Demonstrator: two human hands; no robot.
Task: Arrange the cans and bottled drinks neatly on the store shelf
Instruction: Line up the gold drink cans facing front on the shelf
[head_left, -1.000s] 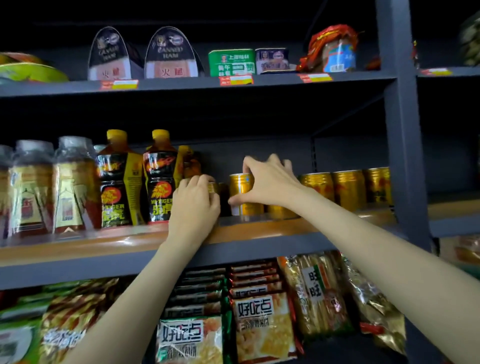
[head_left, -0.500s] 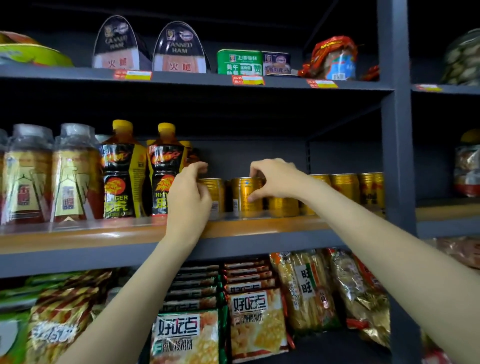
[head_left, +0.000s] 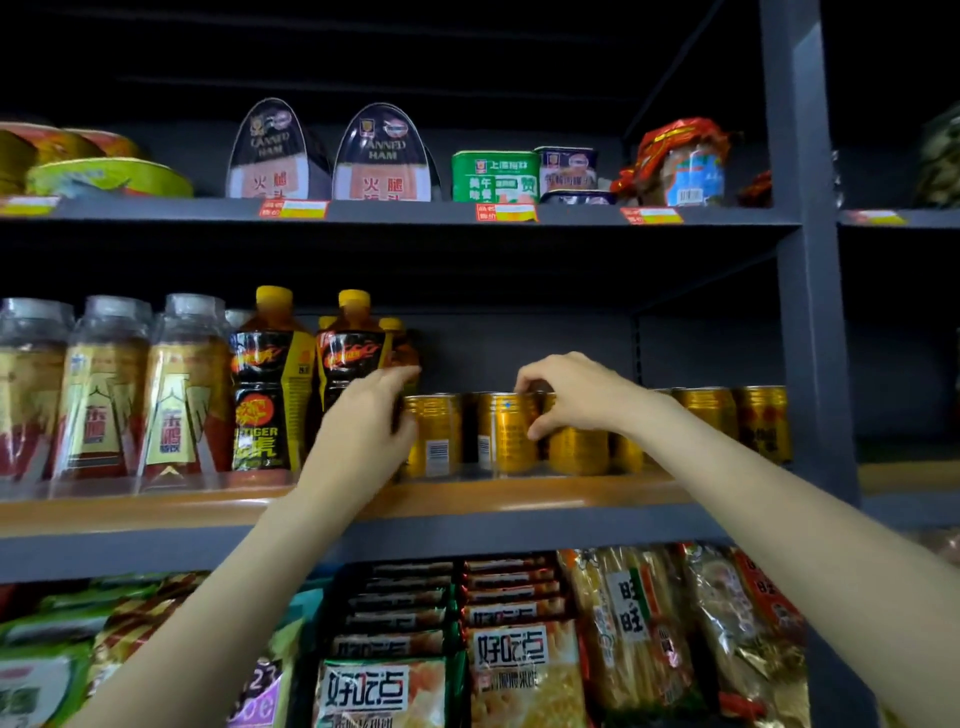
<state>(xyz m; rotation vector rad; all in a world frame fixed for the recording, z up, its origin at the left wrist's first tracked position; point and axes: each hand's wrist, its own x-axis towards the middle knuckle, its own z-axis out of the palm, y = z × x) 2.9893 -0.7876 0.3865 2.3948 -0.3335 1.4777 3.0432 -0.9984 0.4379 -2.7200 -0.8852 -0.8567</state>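
Observation:
Several gold cans stand in a row on the middle shelf (head_left: 519, 499). My left hand (head_left: 363, 421) grips the leftmost gold can (head_left: 436, 441) from its left side, thumb against its wall and fingers reaching past its top. My right hand (head_left: 571, 400) pinches the second gold can (head_left: 506, 436), with curled fingertips on its top rim and the thumb low on its right side. A third gold can (head_left: 576, 452) stands partly hidden below that hand. More gold cans (head_left: 763, 421) continue to the right. Yellow-capped drink bottles (head_left: 265, 384) stand just left of my left hand.
Clear-wrapped bottles (head_left: 104, 389) fill the shelf's left end. A grey upright post (head_left: 810, 364) bounds the cans on the right. Canned ham tins (head_left: 384, 156) and other tins sit on the shelf above. Snack packets (head_left: 519, 665) fill the shelf below.
My left hand has slid off the front of the leftmost can to its left side, so its barcode face shows. My right hand has shifted from the second can's side to its top rim.

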